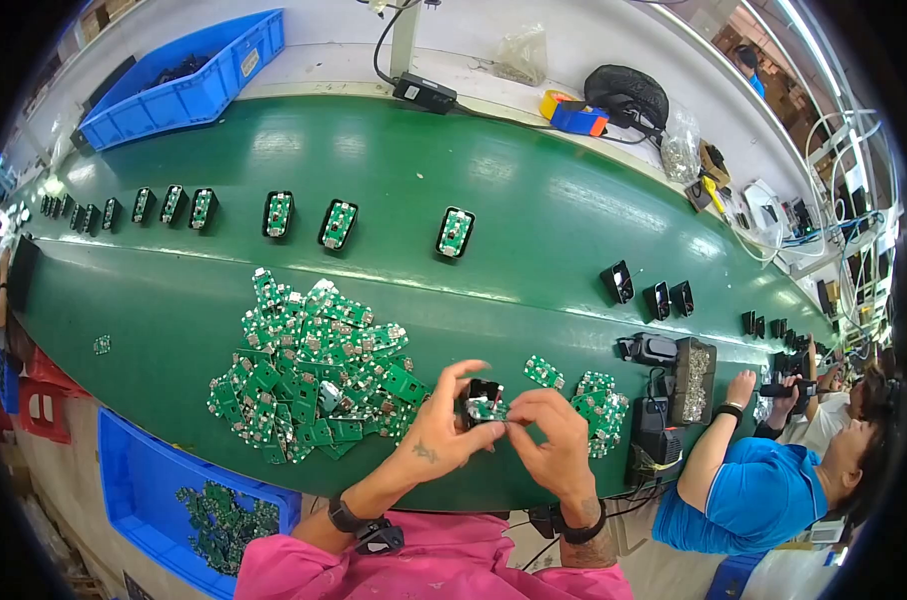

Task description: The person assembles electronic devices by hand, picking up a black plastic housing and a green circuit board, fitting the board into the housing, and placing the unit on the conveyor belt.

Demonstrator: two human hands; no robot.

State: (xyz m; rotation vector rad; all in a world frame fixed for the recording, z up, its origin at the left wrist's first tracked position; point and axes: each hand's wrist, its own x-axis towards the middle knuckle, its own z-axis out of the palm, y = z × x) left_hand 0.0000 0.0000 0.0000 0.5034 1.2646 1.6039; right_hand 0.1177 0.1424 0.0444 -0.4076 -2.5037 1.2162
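My left hand (436, 432) is wrapped round a small black plastic housing (482, 388), thumb and fingers on its sides. A green circuit board (488, 410) sits at the housing's near opening, partly hidden by fingers. The fingertips of my right hand (554, 440) pinch together at the board's right edge; how far it is inside the housing I cannot tell. To the left lies a large heap of loose green circuit boards (309, 370). Right of my hands are a smaller heap of boards (602, 410) and a few loose boards (544, 372).
Black housings with boards in them (456, 233) stand in a row along the green table (394, 150); black housings (658, 300) stand at right. Nearby are a tray of small metal parts (694, 380) and blue bins (189, 105). A co-worker in blue (749, 495) sits at right.
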